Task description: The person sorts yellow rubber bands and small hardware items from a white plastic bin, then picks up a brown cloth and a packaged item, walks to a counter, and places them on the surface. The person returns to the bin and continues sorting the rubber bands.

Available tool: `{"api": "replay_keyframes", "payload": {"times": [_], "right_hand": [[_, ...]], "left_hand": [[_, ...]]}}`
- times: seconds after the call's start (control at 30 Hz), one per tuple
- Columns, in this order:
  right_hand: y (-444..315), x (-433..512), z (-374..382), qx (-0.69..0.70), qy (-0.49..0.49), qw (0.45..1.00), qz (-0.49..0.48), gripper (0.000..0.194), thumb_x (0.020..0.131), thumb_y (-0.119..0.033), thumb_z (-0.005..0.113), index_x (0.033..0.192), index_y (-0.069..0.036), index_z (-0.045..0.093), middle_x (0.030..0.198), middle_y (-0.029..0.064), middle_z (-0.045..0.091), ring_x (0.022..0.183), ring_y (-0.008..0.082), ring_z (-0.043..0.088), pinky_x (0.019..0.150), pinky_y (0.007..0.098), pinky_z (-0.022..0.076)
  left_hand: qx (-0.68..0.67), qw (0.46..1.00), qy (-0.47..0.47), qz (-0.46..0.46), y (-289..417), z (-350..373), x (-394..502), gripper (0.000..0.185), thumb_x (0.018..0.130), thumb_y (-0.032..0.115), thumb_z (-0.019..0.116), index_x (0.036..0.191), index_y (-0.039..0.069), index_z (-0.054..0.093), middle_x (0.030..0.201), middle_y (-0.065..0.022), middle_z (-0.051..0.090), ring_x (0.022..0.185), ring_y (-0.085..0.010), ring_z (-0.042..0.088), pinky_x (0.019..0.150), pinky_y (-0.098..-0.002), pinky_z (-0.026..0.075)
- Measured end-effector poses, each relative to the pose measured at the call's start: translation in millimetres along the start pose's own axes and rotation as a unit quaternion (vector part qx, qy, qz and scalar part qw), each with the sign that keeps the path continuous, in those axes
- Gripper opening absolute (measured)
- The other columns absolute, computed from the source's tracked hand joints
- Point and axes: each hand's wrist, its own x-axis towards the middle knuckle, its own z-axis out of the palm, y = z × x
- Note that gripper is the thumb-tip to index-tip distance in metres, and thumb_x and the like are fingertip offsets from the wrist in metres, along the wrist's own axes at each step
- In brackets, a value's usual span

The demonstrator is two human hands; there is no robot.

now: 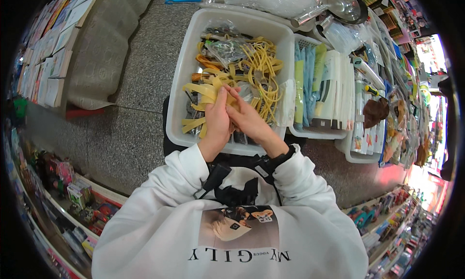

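My left hand (217,117) and my right hand (251,122) meet over a white plastic tub (178,97). Between them is a bunch of wide, flat yellow rubber bands (203,92), with loops fanning out past my left fingers. My palms and fingers hide how much of the bunch each hand grips. Beside my right fingers, a tangle of thin yellow rubber bands (263,66) lies in the tub. Clear plastic packaging (229,51) rests farther back, and an orange coiled band (209,61) lies near the tub's left side. Under my hands, the tub's contents are mostly covered.
Right of the tub stands a white basket (319,133) with upright packets (328,90). Beyond it are a screwdriver (372,91) and a brown item (375,113). Metal-handled cookware (338,6) sits at the back. Bookshelves (54,61) stand left, above a speckled floor (145,79).
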Motion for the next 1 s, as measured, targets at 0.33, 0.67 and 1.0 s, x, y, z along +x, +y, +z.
{"api": "replay_keyframes", "payload": {"times": [0.33, 0.67, 1.0], "right_hand": [[-84.7, 22.9, 0.1, -0.349, 0.041, 0.896, -0.271, 0.028, 0.088, -0.025, 0.051, 0.094, 0.002, 0.056, 0.082, 0.0268, 0.060, 0.078, 0.0420, 0.059, 0.068, 0.0485, 0.0464], [-168.9, 45.5, -78.0, -0.257, -0.079, 0.943, -0.195, 0.033, 0.090, -0.035, 0.056, 0.100, -0.004, 0.061, 0.064, -0.0069, 0.045, 0.052, 0.0022, 0.038, 0.045, 0.0196, 0.0313], [-50.2, 52.8, -122.9, -0.294, -0.044, 0.954, 0.039, 0.026, 0.086, -0.025, 0.058, 0.085, 0.001, 0.061, 0.064, 0.0027, 0.052, 0.057, 0.0132, 0.046, 0.052, 0.0309, 0.0385]], "left_hand": [[0.061, 0.990, -0.102, 0.079, 74.2, 31.7, 48.3, 0.020, 0.096, 0.019, 0.042, 0.090, 0.003, 0.053, 0.082, -0.0065, 0.057, 0.082, -0.0205, 0.058, 0.077, -0.0320, 0.045], [-0.016, 0.974, -0.224, 0.008, 128.8, 76.9, 142.1, 0.028, 0.096, 0.027, 0.045, 0.101, 0.001, 0.054, 0.097, -0.0109, 0.060, 0.095, -0.0231, 0.058, 0.087, -0.0383, 0.047], [0.636, 0.649, -0.365, 0.203, 79.7, 0.0, 93.6, 0.061, 0.079, 0.030, 0.069, 0.127, 0.004, 0.043, 0.111, -0.0131, 0.060, 0.103, -0.0280, 0.059, 0.091, -0.0391, 0.046]]}}
